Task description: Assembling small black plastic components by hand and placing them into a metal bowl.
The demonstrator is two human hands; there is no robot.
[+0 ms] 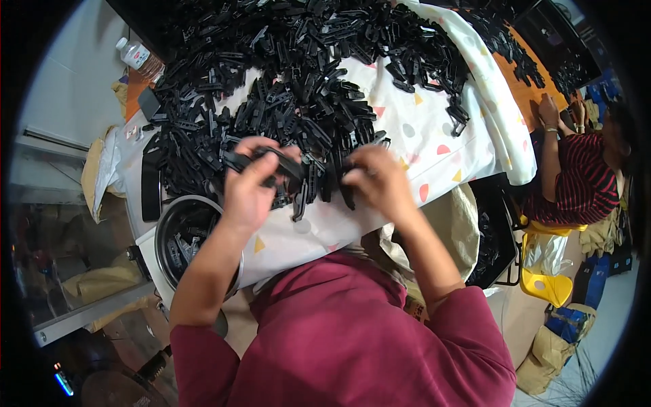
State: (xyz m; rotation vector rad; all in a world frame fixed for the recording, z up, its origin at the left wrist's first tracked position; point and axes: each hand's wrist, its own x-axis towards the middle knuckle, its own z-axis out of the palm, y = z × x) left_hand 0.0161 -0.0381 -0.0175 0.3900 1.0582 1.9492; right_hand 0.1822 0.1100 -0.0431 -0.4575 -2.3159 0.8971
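Observation:
A few long black plastic pieces (pixel 288 166) lie across the palm of my left hand (pixel 247 190), with the thumb and fingers curled round them. Just to the right, my right hand (pixel 383 180) pinches a slim black plastic piece (pixel 346 193) above the table's near side; motion blurs its fingertips a little. Beyond both hands spreads a big heap of similar black pieces (pixel 271 108), piled on a white tablecloth (pixel 434 159) with coloured shapes. A single black piece (pixel 300 205) rests near the cloth's front edge, between my hands.
A round metal bowl (pixel 161 237) holding black pieces stands left of my left forearm. Behind it lies a dark phone-like slab (pixel 151 186). A water bottle (pixel 139 57) stands far left. An open pale sack (pixel 461 224) is at right; another person (pixel 576 169) sits beyond.

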